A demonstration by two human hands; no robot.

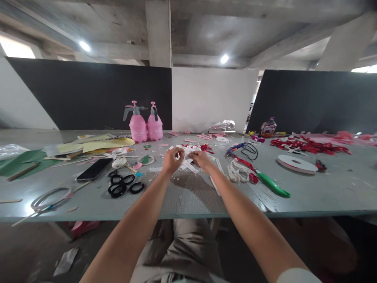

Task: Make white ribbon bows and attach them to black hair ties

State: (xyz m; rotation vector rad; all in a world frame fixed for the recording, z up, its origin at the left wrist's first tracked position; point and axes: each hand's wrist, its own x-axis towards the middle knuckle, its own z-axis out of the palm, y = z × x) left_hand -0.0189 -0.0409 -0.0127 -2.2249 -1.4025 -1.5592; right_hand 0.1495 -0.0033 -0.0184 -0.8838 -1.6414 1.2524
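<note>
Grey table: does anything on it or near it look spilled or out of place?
Yes. Small paper scraps lie scattered over the grey table around the left hand and right hand, which pinch a bundle of white paper strips. A pink scrap and a white scrap lie on the floor below the edge.

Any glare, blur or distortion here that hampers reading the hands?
Head view: wide-angle distortion bows the table edge, stretches the forearms; ceiling lamps blow out; left hand and right hand sharp but small on the white strips, soft shadow beneath.
</note>
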